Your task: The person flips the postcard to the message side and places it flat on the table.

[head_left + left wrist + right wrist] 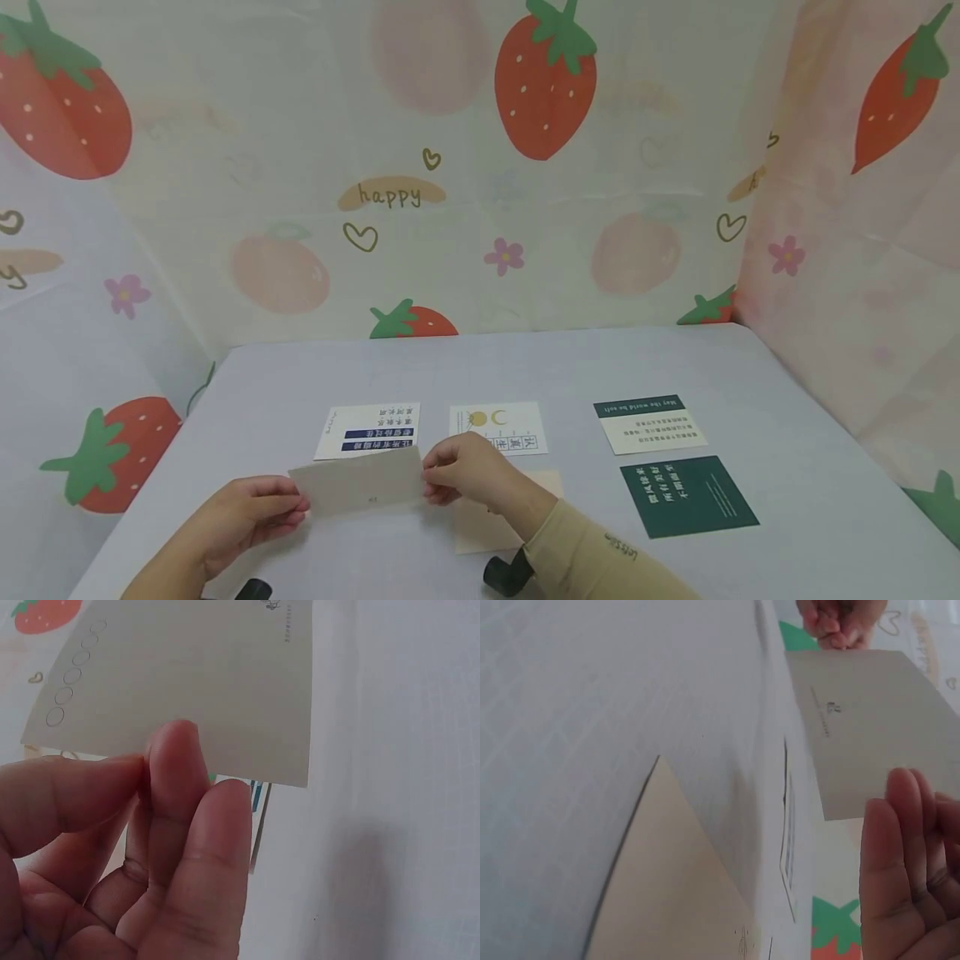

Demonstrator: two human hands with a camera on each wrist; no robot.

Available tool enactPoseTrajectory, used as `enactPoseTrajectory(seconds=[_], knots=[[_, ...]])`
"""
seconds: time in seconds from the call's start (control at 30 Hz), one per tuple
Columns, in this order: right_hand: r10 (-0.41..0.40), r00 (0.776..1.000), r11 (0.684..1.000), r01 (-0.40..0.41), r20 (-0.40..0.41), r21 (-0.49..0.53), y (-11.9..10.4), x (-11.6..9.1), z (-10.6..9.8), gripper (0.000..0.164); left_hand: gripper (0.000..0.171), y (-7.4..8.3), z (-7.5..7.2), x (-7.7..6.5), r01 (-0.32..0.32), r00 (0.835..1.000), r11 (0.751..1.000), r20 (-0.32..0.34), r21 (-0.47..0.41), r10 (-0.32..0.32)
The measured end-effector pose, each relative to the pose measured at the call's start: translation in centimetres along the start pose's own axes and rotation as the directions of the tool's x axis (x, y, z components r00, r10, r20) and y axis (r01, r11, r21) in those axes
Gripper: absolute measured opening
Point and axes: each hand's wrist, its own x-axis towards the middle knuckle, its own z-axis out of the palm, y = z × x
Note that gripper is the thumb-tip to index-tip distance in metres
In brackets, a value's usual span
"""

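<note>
Both hands hold up a grey-beige postcard (358, 487) over the near middle of the table. My left hand (243, 521) pinches its left edge between thumb and fingers. The opposite edge is pinched by my right hand (476, 475). In the left wrist view the face of the postcard (225, 690) carries a row of small circles and a small printed mark. Under the right wrist lies a plain beige card (474, 532), partly covered by that hand. Just behind the held postcard, a white card with dark blue bars (367, 421) lies flat.
A white card with a sun and moon (517, 421) lies behind the right hand. Farther right are a green-and-cream card (648, 435) and a dark green card (693, 500). Strawberry-print cloth (465, 267) hangs behind the white table (570, 362) and at both sides.
</note>
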Motion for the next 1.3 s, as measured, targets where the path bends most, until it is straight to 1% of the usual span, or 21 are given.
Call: enactPoseTrajectory(seconds=[0.13, 0.23, 0.33, 0.5, 0.6, 0.7, 0.77, 0.83, 0.97, 1.07, 1.13, 1.17, 1.23, 1.3], knots=[[-0.006, 1.000, 0.999, 0.006, 0.015, 0.043, 0.1, 0.1, -0.1, 0.006, 0.026, -0.1, -0.2, 0.0, -0.028, 0.999, 1.000, 0.043, 0.002, 0.028], [-0.019, 0.999, 0.999, 0.018, 0.028, 0.050, 0.2, 0.1, -0.1, 0.008, 0.026, -0.1, -0.1, 0.0, -0.037, 0.999, 0.999, 0.037, 0.008, 0.037], [-0.029, 0.999, 0.999, 0.028, 0.034, 0.036, 0.3, 0.1, -0.2, 0.008, 0.026, -0.1, 0.1, -0.1, -0.037, 0.999, 0.999, 0.011, 0.026, 0.036], [-0.030, 0.999, 0.999, 0.029, 0.018, 0.023, 0.2, 0.1, -0.1, 0.009, 0.035, -0.2, 0.4, 0.0, -0.033, 0.999, 0.999, -0.038, 0.037, 0.034], [-0.029, 1.000, 1.000, 0.029, 0.003, 0.010, 0.4, 0.2, 0.1, 0.007, 0.032, -0.5, 0.5, 0.4, -0.024, 0.997, 0.999, -0.067, 0.042, 0.027], [-0.028, 1.000, 1.000, 0.028, -0.013, 0.004, 0.6, 0.4, 0.4, 0.004, 0.029, -0.6, 0.6, 0.5, -0.028, 0.997, 0.999, -0.074, 0.043, 0.031], [-0.026, 0.999, 1.000, 0.027, -0.026, 0.017, 0.7, 0.5, 0.6, 0.005, 0.029, -0.6, 0.7, 0.5, -0.034, 0.997, 0.999, -0.063, 0.041, 0.037], [-0.030, 0.999, 0.999, 0.031, -0.031, 0.028, 0.8, 0.4, 0.8, 0.007, 0.027, -0.7, 0.6, 0.5, -0.041, 0.997, 0.999, -0.059, 0.034, 0.043], [-0.037, 0.999, 0.999, 0.038, -0.031, 0.019, 0.8, 0.3, 1.2, 0.012, 0.023, -0.7, 0.7, 0.7, -0.018, 0.995, 0.999, -0.096, 0.038, 0.022], [-0.026, 0.999, 1.000, 0.027, -0.033, 0.017, 0.9, 0.3, 1.4, 0.017, 0.031, -0.6, 0.6, 0.7, 0.005, 0.992, 0.999, -0.126, 0.043, 0.000], [-0.012, 0.999, 0.999, 0.013, -0.042, 0.035, 0.9, 0.4, 1.6, 0.023, 0.037, -0.5, 0.6, 0.7, 0.016, 0.990, 0.999, -0.141, 0.043, -0.010], [-0.005, 0.999, 0.999, 0.007, -0.046, 0.042, 0.9, 0.4, 1.7, 0.026, 0.039, -0.6, 0.5, 0.7, 0.011, 0.990, 0.999, -0.139, 0.043, -0.005], [0.012, 0.998, 0.999, -0.009, -0.055, 0.053, 0.9, 0.4, 1.8, 0.030, 0.038, -0.6, 0.5, 0.7, 0.010, 0.989, 0.999, -0.145, 0.041, -0.004], [0.025, 0.998, 0.998, -0.021, -0.057, 0.060, 0.9, 0.4, 2.0, 0.032, 0.033, -0.7, 0.5, 0.8, 0.010, 0.988, 0.999, -0.153, 0.042, -0.003]])
